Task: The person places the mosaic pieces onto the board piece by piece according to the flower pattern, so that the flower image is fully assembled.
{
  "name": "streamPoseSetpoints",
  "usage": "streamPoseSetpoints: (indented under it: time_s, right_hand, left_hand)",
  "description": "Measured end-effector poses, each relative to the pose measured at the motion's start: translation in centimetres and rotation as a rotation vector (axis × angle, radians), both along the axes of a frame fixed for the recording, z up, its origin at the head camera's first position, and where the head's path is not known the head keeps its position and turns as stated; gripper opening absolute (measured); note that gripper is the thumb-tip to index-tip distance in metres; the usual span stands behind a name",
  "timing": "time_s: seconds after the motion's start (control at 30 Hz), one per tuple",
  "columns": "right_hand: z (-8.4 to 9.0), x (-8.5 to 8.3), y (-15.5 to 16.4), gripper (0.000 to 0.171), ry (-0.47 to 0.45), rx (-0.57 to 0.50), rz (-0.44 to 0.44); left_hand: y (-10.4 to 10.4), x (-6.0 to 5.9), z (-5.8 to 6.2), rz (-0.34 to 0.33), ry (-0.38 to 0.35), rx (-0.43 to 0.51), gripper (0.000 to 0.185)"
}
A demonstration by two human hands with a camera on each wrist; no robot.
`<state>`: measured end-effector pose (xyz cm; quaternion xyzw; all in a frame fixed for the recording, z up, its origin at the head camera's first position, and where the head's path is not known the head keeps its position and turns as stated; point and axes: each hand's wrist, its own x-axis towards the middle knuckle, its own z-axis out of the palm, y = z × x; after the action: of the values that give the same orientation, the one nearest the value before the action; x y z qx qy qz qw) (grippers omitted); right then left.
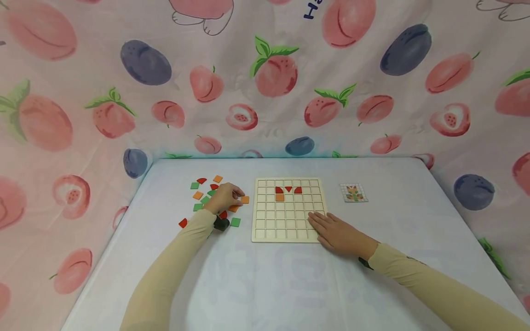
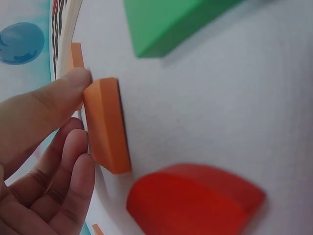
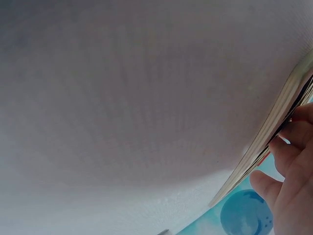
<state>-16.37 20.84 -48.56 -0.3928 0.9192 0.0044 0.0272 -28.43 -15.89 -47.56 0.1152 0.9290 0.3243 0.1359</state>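
Observation:
At the pile of pieces, my left hand (image 1: 225,197) pinches a small orange square tile (image 1: 245,200) between thumb and fingers. The tile shows partly behind the thumb in the left wrist view. A second orange tile (image 2: 107,125) lies close beside the fingers, with a red rounded piece (image 2: 195,200) and a green piece (image 2: 176,24) around it. My right hand (image 1: 341,234) rests flat, fingers straight, on the lower right edge of a pale wooden grid board (image 1: 285,233). On the board sit two red quarter-round pieces (image 1: 298,190), a red triangle (image 1: 288,189) and an orange square (image 1: 279,197).
Several loose green, red and orange pieces (image 1: 198,195) lie scattered left of the board. Right of it lies a small pattern card (image 1: 353,192) with a gridded picture. A fruit-print cloth (image 1: 265,115) hangs behind the white table (image 1: 265,285).

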Motion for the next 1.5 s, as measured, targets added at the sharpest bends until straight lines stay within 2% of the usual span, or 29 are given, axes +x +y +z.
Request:
streamPoseSetpoints:
  time_s: [0.3, 0.5, 0.67, 0.97, 1.13, 1.27, 1.5]
  right_hand:
    - [-0.2, 0.0, 0.1, 0.055, -0.002, 0.012, -0.01]
    - [0.0, 0.1, 0.0, 0.055, -0.025, 0.021, -0.019]
    - [0.0, 0.0, 0.1, 0.055, 0.008, 0.018, 0.0]
    - [-0.1, 0.0, 0.3, 0.054, 0.02, 0.019, 0.015]
    - [-0.1, -0.1, 0.3, 0.054, 0.016, 0.021, 0.011]
    - [-0.2, -0.1, 0.2, 0.054, 0.006, 0.017, 0.007]
    - [-0.2, -0.2, 0.1, 0.055, 0.001, 0.024, 0.002]
  left_hand:
    - [0.3, 0.0, -0.1, 0.008, 0.001, -0.011, 0.022]
    - [0.6, 0.2, -0.1, 0.015, -0.005, 0.055, 0.025]
    - [1.3, 0.3, 0.0, -0.007, 0.02, 0.111, 0.026]
    - [4.7, 0.0, 0.5, -0.075, 0.087, 0.207, 0.027]
    - [7.1, -0.1, 0.5, -0.124, 0.122, 0.199, 0.027]
    - [8.9, -0.3, 0.5, -0.159, 0.124, 0.176, 0.025]
    - [10.9, -0.6, 0.1, -0.217, 0.079, 0.139, 0.024]
